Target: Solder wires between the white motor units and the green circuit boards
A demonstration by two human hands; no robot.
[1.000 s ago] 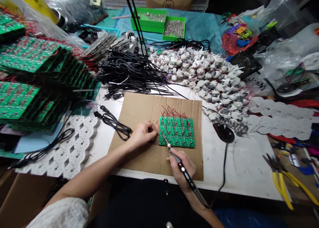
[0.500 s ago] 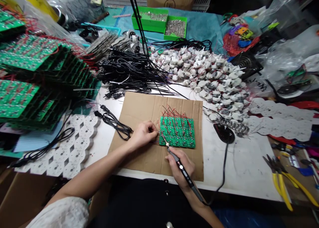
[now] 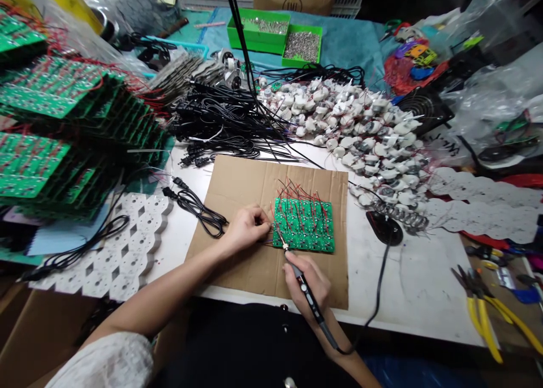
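A green circuit board panel (image 3: 303, 224) with red and black wires standing up from it lies on a sheet of brown cardboard (image 3: 241, 179). My right hand (image 3: 311, 283) is closed around a soldering iron (image 3: 311, 300). The iron's tip points up and left onto the panel's left edge. At that same edge, my left hand (image 3: 250, 225) pinches something thin, likely a wire, but the fingertips hide most of it. Thin wires run below the left fingers toward the board.
Stacked wired circuit boards (image 3: 51, 94) fill the left. Black power cords (image 3: 216, 116) and a heap of white motor-like parts (image 3: 360, 122) lie behind the cardboard. A soldering iron stand (image 3: 384, 228) and yellow-handled pliers (image 3: 481, 314) are on the right. Green bins (image 3: 258, 34) sit at the back.
The whole view has shifted slightly, so things appear a little further right. Both hands keep nearly the same pose, with the iron tip still at the board's left edge.
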